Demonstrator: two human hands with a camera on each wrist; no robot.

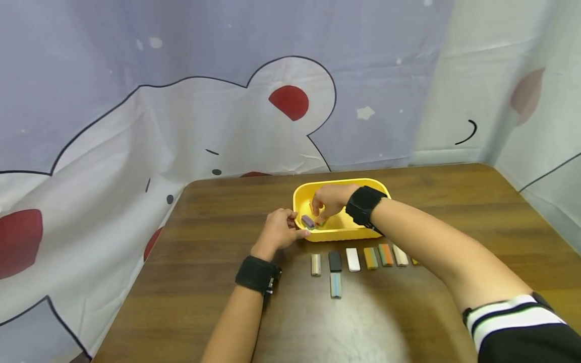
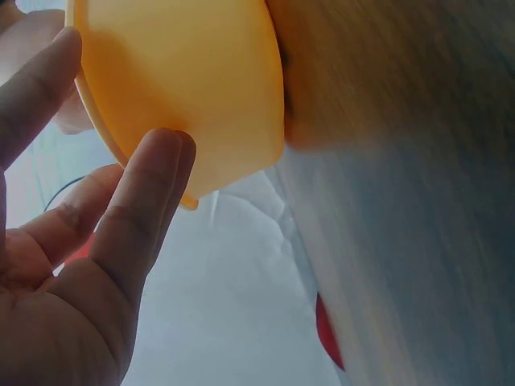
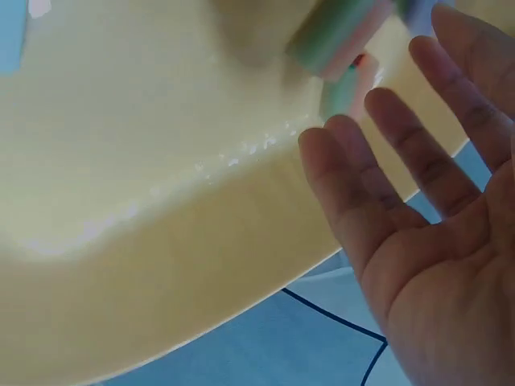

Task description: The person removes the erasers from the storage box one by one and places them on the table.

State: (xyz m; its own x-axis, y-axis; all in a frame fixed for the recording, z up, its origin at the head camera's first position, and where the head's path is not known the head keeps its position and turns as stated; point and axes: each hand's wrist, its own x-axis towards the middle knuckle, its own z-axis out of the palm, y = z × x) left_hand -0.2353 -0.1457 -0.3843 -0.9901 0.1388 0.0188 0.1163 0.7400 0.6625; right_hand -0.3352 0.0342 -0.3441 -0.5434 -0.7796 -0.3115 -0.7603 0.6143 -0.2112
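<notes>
A yellow plastic tub (image 1: 342, 235) sits on the table. My left hand (image 1: 278, 229) holds its near left corner, thumb along the front wall and fingers at the left side; in the left wrist view the fingertips meet the outer wall. Reaching inside the tub, my right hand (image 1: 333, 199) points its fingers down and pinches a small green-and-pink striped block (image 3: 342, 36), blurred in the right wrist view. Close beside it in the tub lie a purple-grey block (image 1: 307, 222) and another green-and-pink block (image 3: 346, 92).
In front of the tub is a row of small blocks: tan (image 1: 315, 264), dark grey (image 1: 335, 262), white (image 1: 353, 259) and several striped or cream ones, the last partly behind my right forearm. A blue-striped block (image 1: 336, 286) lies nearer. A printed curtain (image 1: 204, 116) hangs behind the table.
</notes>
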